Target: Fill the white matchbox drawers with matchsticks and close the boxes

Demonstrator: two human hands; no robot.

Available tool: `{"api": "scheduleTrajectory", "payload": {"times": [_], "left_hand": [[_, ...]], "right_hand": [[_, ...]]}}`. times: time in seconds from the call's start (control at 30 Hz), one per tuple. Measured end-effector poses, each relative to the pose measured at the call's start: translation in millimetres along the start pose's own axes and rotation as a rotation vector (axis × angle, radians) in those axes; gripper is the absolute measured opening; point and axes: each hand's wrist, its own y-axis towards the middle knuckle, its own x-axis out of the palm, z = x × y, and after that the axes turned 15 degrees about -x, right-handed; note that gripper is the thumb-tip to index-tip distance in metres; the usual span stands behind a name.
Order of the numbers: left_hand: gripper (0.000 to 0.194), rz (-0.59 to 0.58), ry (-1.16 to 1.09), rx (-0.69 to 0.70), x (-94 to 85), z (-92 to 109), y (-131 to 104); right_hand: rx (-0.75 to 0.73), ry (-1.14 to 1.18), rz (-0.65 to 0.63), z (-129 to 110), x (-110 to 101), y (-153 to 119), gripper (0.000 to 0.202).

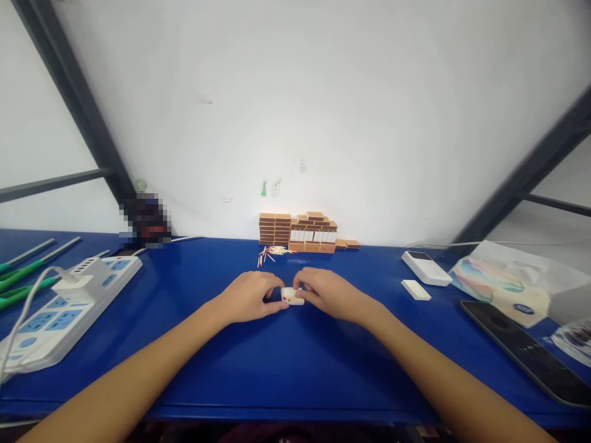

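Observation:
A small white matchbox tray (292,301) lies on the blue table at the centre, with a few matches visible inside. My left hand (256,296) holds its left end between thumb and fingers. The fingertips of my right hand (325,292) are pinched together over the tray's right part; what they grip, if anything, is too small to tell. Behind the hands, a pile of loose matches (272,252) lies in front of stacked brown matchboxes (275,229), some of which show white sides.
On the left are a white power strip (99,301) and green-handled tools (23,274). At the right are a white device (426,268), a small white box (416,290), a black phone (521,351) and a plastic packet (503,283). A white wall stands behind the stacks.

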Motion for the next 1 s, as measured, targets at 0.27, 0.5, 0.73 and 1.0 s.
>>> {"api": "scheduleTrajectory", "payload": {"times": [0.27, 0.5, 0.73, 1.0], "left_hand": [[0.031, 0.003, 0.002, -0.008, 0.9, -1.5, -0.5], [0.025, -0.008, 0.027, -0.020, -2.1, 0.8, -0.9], [0.023, 0.006, 0.028, -0.035, -9.5, -3.5, -1.6], [0.029, -0.061, -0.042, -0.027, -0.1, 2.6, -2.5]], "right_hand": [[-0.015, 0.000, -0.047, -0.2, -1.0, -3.0, 0.011], [-0.008, 0.026, 0.000, -3.7, 3.2, -3.1, 0.010], [0.037, 0.020, 0.149, 9.0, -7.9, 10.5, 0.012], [0.253, 0.120, 0.161, 43.8, 5.3, 86.6, 0.018]]}}
